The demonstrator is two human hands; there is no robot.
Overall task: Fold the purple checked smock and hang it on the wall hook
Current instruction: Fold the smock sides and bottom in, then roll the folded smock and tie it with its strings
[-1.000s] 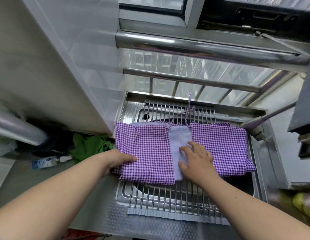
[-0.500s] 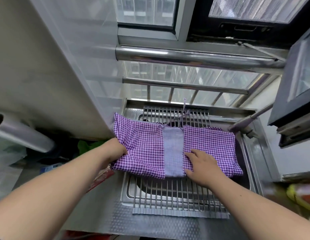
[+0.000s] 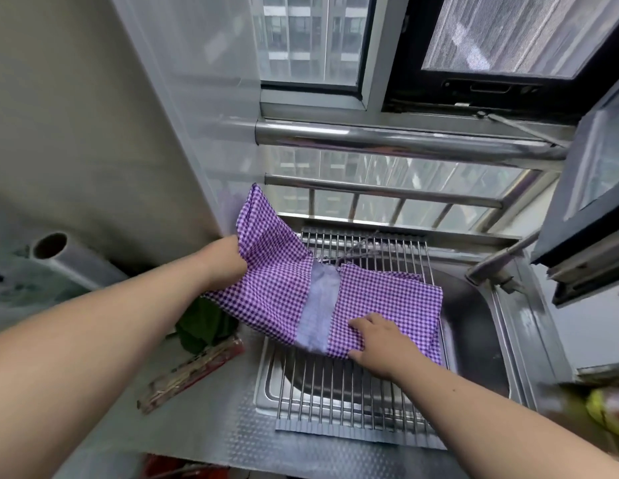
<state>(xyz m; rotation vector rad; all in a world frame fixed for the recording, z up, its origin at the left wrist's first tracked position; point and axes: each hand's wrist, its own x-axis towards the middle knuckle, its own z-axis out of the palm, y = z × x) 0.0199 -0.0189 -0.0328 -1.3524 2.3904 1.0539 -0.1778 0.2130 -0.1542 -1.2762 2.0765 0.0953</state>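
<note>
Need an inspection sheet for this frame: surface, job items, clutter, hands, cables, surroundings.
Surface: metal counter with sink; roll-up drying rack lies across the sink.
Job's things: purple checked smock on the rack, left part lifted off it; wall hook not seen.
Clutter: green cloth, red packet, plastic film roll left of the sink; yellow item at right, blurred.
Hands: left hand grips the smock's raised left part; right hand rests on the right part.
Cables: nothing seen.
Surroundings: window, steel rails, faucet.
</note>
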